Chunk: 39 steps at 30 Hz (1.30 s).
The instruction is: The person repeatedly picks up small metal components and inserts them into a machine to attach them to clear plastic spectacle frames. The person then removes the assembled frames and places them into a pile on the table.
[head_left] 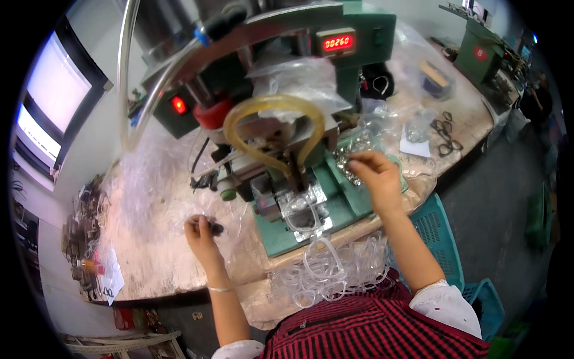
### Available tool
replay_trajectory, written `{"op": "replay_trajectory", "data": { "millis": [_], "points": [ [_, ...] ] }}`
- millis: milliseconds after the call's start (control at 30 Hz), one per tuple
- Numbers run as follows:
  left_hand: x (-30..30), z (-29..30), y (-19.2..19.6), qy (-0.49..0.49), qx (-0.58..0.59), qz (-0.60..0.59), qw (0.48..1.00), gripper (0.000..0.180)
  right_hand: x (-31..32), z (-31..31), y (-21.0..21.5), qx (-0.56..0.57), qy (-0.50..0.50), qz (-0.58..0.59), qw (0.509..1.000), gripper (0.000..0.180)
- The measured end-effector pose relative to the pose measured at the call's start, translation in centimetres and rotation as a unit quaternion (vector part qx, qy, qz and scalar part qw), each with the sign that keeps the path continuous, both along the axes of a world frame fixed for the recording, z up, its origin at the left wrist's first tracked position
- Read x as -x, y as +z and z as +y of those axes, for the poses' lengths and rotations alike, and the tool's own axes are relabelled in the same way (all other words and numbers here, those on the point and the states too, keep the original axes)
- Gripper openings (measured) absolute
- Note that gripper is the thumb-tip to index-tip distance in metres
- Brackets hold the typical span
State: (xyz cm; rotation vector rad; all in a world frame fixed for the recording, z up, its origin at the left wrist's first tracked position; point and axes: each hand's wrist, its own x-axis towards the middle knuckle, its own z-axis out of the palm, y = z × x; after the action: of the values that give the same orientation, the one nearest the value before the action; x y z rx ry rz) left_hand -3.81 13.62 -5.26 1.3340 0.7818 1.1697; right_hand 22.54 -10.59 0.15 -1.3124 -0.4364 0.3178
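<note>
Workbench (149, 263) edge crowded with frames (326, 269).

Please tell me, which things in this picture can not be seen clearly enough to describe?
- Head view: what the left hand pinches; a small dark thing, fingers cover most of it.
- Head view: whether the right hand grips any of the shiny small parts; the fingers hide it.
- Head view: the clear frame on the green machine; glare blurs its outline.
- Head view: items at the bench's left end; too small, bent by the fisheye rim.
</note>
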Motion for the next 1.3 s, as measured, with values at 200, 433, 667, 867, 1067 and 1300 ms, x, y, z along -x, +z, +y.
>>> {"op": "replay_trajectory", "data": {
  "millis": [200, 433, 667, 867, 1067, 1300],
  "points": [
    [-1.7, -2.0, -0.3, 0.037, 0.042, -0.083, 0.995, 0.013, 4.9, 3.5, 1.9, 0.019, -0.021, -0.265, 0.964, 0.021],
    [-5.0, -8.8, 14.5, -0.095, -0.414, -0.106, 0.899, 0.013, 7.0, 4.1, 1.9, -0.125, 0.098, -0.036, 0.987, 0.048],
    [-5.4, -8.8, 14.5, -0.132, -0.368, -0.133, 0.911, 0.016, 7.9, 2.6, 4.3, -0.078, 0.115, -0.067, 0.988, 0.053],
    [-5.6, -10.5, 10.6, -0.230, -0.577, 0.059, 0.782, 0.026, 2.8, 0.7, 2.6, 0.077, 0.057, -0.239, 0.966, 0.049],
    [-6.3, -10.7, 8.8, -0.228, -0.625, 0.075, 0.743, 0.023, -2.8, -5.9, -4.3, 0.199, -0.144, -0.206, 0.947, 0.040],
    [-6.2, -11.9, 8.2, -0.223, -0.592, 0.094, 0.769, 0.030, -2.1, -4.0, -5.2, 0.379, -0.193, -0.460, 0.779, 0.020]
  ]
}}
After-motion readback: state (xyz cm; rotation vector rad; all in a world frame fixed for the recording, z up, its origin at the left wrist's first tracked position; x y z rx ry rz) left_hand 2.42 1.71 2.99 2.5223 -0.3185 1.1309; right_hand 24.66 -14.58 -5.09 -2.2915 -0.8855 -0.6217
